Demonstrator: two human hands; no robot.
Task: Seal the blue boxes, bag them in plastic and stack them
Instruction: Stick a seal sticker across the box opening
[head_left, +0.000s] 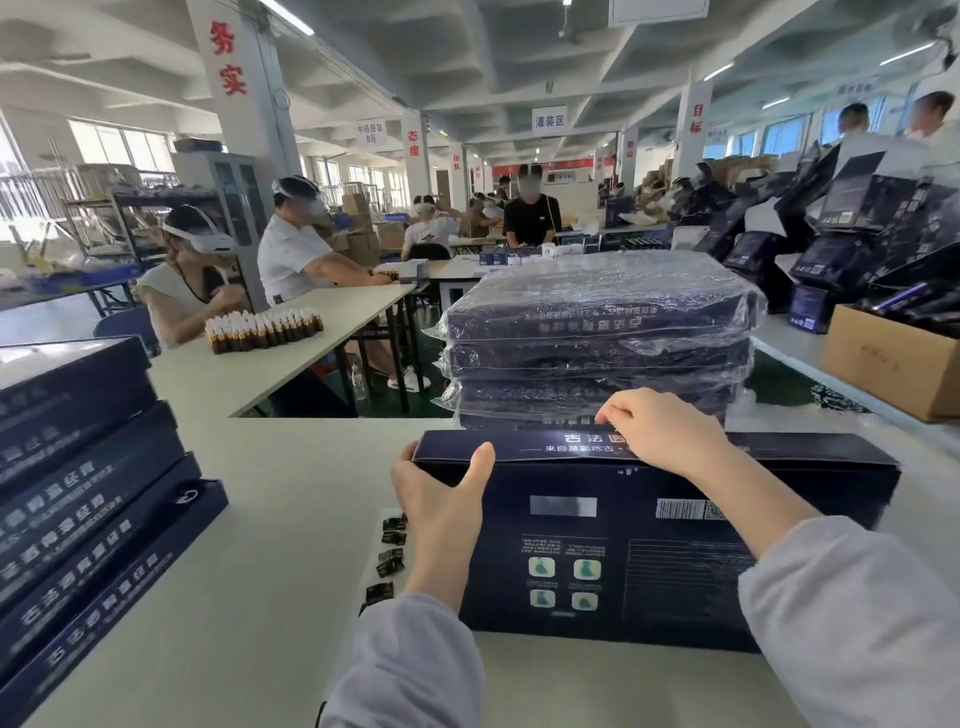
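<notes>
One blue box (597, 545) in my grasp: left hand (441, 493) grips its end, right hand (654, 426) curls over its flap (805, 449).

Navy box (649, 545), white print, teal icons; amber bottles (262, 330), caps perhaps white.

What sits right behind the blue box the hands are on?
A stack of plastic-bagged boxes; the blue box and right hand cover its base.
</notes>
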